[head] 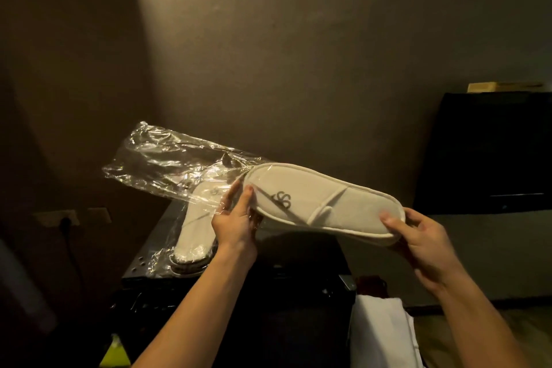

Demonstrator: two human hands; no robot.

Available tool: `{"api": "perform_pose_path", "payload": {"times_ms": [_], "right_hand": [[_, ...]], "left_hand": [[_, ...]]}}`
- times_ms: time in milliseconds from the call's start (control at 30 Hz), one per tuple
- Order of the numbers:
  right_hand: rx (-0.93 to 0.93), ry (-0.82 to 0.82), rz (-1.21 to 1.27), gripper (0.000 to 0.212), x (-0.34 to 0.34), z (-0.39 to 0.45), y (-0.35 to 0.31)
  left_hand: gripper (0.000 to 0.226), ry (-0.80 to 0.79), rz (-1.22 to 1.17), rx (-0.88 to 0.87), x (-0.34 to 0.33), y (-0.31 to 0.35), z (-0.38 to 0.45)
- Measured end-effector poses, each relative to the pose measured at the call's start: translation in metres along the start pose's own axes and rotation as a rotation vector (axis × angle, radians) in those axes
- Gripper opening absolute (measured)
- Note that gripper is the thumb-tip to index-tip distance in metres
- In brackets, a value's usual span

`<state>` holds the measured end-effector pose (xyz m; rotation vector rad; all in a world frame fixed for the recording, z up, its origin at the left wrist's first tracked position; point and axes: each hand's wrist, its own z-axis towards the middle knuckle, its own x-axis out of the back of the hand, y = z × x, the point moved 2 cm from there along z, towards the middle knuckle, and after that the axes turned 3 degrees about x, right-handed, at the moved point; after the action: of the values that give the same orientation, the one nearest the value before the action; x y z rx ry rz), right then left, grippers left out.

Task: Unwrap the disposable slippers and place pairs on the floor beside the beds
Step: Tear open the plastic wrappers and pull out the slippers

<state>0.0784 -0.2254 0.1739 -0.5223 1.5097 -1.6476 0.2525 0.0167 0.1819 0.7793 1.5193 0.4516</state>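
A flat white disposable slipper (325, 203) with a dark logo is held in the air between both hands. Its toe end is still inside a clear plastic wrapper (167, 164) that trails up and to the left. My left hand (236, 218) grips the wrapper's mouth and the slipper's toe end. My right hand (418, 236) pinches the heel end, which is out of the plastic. A second wrapped pair of white slippers (194, 239) lies on the dark cabinet top (298, 251) below.
The black cabinet stands against a dim wall. A wall socket with a plug (64, 218) is at the left. A dark screen (493, 152) stands at the right. A white cloth (385, 334) lies lower right and a yellow-green object (115, 352) lower left.
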Motion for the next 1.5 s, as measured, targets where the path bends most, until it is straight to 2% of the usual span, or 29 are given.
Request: {"api": "perform_pose_path", "payload": {"times_ms": [33,67,167,200,300,400,433,533,633,767,867,933,1000,1067,1167,1200,1267,1333,1367,1500], "right_hand": [[-0.002,0.014,0.003,0.091,0.002,-0.003,-0.003],[-0.001,0.029,0.007,0.088,0.006,-0.005,-0.004],[-0.044,0.067,0.103,0.028,0.013,-0.011,-0.011],[-0.059,0.086,0.135,0.021,0.014,-0.012,-0.011],[-0.112,0.075,0.182,0.018,0.003,-0.013,-0.017],[-0.140,0.020,0.208,0.012,-0.024,-0.014,-0.020],[-0.152,0.004,0.207,0.013,-0.036,-0.015,-0.020],[-0.208,-0.034,0.226,0.023,-0.069,-0.018,-0.009],[-0.272,-0.018,0.264,0.026,-0.093,-0.020,0.005],[-0.338,-0.012,0.355,0.028,-0.111,-0.026,0.020],[-0.344,-0.005,0.342,0.028,-0.118,-0.033,0.027],[-0.356,-0.020,0.317,0.028,-0.121,-0.039,0.029],[-0.369,-0.080,0.245,0.032,-0.119,-0.044,0.028],[-0.300,-0.110,0.068,0.044,-0.111,-0.046,0.022],[0.011,0.084,-0.382,0.047,-0.090,-0.032,0.002],[0.045,0.131,-0.452,0.050,-0.084,-0.027,-0.005],[-0.101,0.000,-0.371,0.056,-0.083,-0.018,-0.012],[-0.319,-0.210,-0.169,0.047,-0.095,-0.018,-0.009],[-0.347,-0.240,-0.142,0.044,-0.100,-0.016,-0.004],[-0.320,-0.120,-0.283,0.054,-0.108,-0.005,0.017]], "left_hand": [[0.024,0.005,-0.015,0.003,0.000,0.002,0.001],[0.021,0.009,-0.038,0.005,0.002,0.005,0.002],[0.025,0.036,-0.009,0.006,0.011,0.008,0.012],[0.032,0.041,0.064,0.021,0.013,0.005,0.012],[0.063,-0.063,0.237,0.093,0.006,-0.013,-0.006],[0.092,-0.261,0.213,0.136,0.000,-0.038,-0.028],[0.093,-0.292,0.232,0.133,0.000,-0.046,-0.032],[0.067,-0.396,0.378,0.086,-0.003,-0.053,-0.045],[0.057,-0.490,0.321,0.109,-0.007,-0.046,-0.053],[0.070,-0.527,0.146,0.231,-0.001,-0.040,-0.047],[0.063,-0.536,0.090,0.270,0.004,-0.037,-0.047],[0.055,-0.465,0.128,0.235,0.003,-0.038,-0.048],[0.050,-0.353,0.209,0.174,0.002,-0.037,-0.045],[0.045,-0.289,0.286,0.144,0.002,-0.031,-0.042],[0.041,-0.341,0.378,0.157,-0.002,-0.011,-0.037],[0.040,-0.376,0.400,0.174,-0.003,-0.004,-0.034],[0.042,-0.423,0.442,0.223,-0.006,0.003,-0.027],[0.049,-0.424,0.527,0.273,-0.007,0.001,-0.019],[0.050,-0.414,0.569,0.296,-0.007,-0.001,-0.017],[0.042,-0.305,0.756,0.344,0.000,-0.010,-0.006]]}}
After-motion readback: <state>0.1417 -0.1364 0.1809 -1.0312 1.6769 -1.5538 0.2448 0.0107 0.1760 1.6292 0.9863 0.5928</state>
